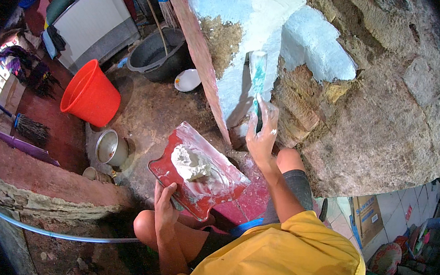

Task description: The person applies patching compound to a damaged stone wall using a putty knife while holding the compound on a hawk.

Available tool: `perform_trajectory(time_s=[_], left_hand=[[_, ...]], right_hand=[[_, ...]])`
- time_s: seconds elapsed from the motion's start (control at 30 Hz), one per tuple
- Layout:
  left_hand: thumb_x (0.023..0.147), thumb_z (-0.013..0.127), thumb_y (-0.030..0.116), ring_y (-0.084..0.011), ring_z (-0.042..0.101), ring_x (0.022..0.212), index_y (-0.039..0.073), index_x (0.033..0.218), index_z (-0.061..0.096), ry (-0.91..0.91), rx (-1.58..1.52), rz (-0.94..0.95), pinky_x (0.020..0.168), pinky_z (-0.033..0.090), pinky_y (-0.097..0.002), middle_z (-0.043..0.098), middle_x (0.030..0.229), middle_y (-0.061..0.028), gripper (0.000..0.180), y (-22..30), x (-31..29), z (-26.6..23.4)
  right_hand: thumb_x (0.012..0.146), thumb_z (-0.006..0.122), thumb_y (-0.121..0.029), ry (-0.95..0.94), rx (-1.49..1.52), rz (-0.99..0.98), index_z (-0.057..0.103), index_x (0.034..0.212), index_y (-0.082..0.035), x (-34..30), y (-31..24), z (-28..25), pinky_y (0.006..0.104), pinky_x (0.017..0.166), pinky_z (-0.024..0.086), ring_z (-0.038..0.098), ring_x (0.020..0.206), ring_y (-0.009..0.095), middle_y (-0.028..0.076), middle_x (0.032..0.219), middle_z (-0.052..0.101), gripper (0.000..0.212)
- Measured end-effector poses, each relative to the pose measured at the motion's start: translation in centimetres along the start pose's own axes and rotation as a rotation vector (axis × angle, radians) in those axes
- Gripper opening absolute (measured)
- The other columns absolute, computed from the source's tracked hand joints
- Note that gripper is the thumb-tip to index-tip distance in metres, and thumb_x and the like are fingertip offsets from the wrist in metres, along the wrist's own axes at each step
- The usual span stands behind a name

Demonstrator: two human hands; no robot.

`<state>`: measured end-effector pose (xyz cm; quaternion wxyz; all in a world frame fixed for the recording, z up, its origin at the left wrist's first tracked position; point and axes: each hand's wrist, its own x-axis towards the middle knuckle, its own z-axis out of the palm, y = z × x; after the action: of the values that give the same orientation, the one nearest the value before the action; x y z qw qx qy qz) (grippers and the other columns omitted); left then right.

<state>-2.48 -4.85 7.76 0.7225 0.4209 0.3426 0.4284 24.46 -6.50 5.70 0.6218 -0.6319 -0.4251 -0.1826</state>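
My left hand (165,205) grips the near left edge of a red board (164,160), thumb on top. A lump of white putty (188,163) sits on the board, with more smeared toward its far right edge. My right hand (263,133) is closed around the handle of a putty knife (258,70), its blade pointing up. The blade lies against or just off the wall (242,32), whose surface is pale blue and white; I cannot tell whether it touches. White smudges mark my right fingers.
Rough bare stone (389,121) bulges out on the right, beside the painted strip. A wooden door frame (198,57) leans left of it. On the floor stand a red bucket (92,95), a metal pot (112,148), a black tub (156,56) and a white plate (188,80).
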Motion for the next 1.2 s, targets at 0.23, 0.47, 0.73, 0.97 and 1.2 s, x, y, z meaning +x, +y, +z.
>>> perform_trajectory(time_s=[0.23, 0.47, 0.73, 0.97, 1.2], left_hand=[[0.083, 0.048, 0.004, -0.0182, 0.052, 0.106, 0.001, 0.127, 0.039, 0.015, 0.058, -0.007, 0.091, 0.04, -0.0309, 0.052, 0.118, -0.0087, 0.046, -0.2, 0.0, -0.5], [0.082, 0.048, 0.004, -0.018, 0.051, 0.106, 0.001, 0.127, 0.041, 0.031, 0.047, -0.021, 0.091, 0.04, -0.031, 0.052, 0.118, -0.008, 0.045, 0.2, 0.0, 0.2], [0.082, 0.049, 0.003, -0.017, 0.051, 0.104, 0.002, 0.127, 0.041, 0.013, -0.03, -0.024, 0.09, 0.04, -0.0308, 0.052, 0.116, -0.007, 0.046, -0.1, 0.0, -0.3], [0.08, 0.052, 0.009, -0.0187, 0.052, 0.098, 0.004, 0.126, 0.043, 0.116, 0.087, -0.019, 0.085, 0.041, -0.0306, 0.053, 0.114, -0.0064, 0.048, 0.1, -0.5, 0.1], [0.082, 0.053, 0.002, -0.0152, 0.052, 0.095, 0.003, 0.114, 0.049, -0.002, 0.066, 0.078, 0.079, 0.041, -0.0259, 0.051, 0.111, -0.0072, 0.033, -1.1, 1.2, -2.2]], right_hand=[[0.083, 0.051, -0.001, -0.009, -0.038, 0.0, 0.048, 0.124, -0.003, 1.2, 0.8, 0.8, 0.0422, 0.08, 0.041, 0.05, 0.09, 0.036, 0.022, 0.099, 0.048, 0.041], [0.083, 0.05, 0.001, -0.01, -0.029, -0.011, 0.049, 0.122, -0.002, -0.4, 0.0, 0.2, 0.0409, 0.08, 0.041, 0.049, 0.09, 0.036, 0.021, 0.099, 0.048, 0.039], [0.083, 0.05, 0.0, -0.031, -0.054, -0.006, 0.048, 0.122, -0.001, 1.2, 0.4, 1.1, 0.0394, 0.082, 0.04, 0.049, 0.093, 0.032, 0.019, 0.101, 0.049, 0.039], [0.083, 0.05, 0.001, -0.068, -0.048, 0.017, 0.046, 0.123, -0.001, -2.8, 2.1, 2.1, 0.0399, 0.083, 0.041, 0.05, 0.094, 0.034, 0.02, 0.104, 0.05, 0.04], [0.088, 0.041, -0.004, -0.187, 0.368, 0.349, 0.042, 0.126, -0.003, -5.3, 0.3, -4.4, 0.0278, 0.072, 0.046, 0.054, 0.082, 0.016, 0.009, 0.101, 0.056, 0.038]])
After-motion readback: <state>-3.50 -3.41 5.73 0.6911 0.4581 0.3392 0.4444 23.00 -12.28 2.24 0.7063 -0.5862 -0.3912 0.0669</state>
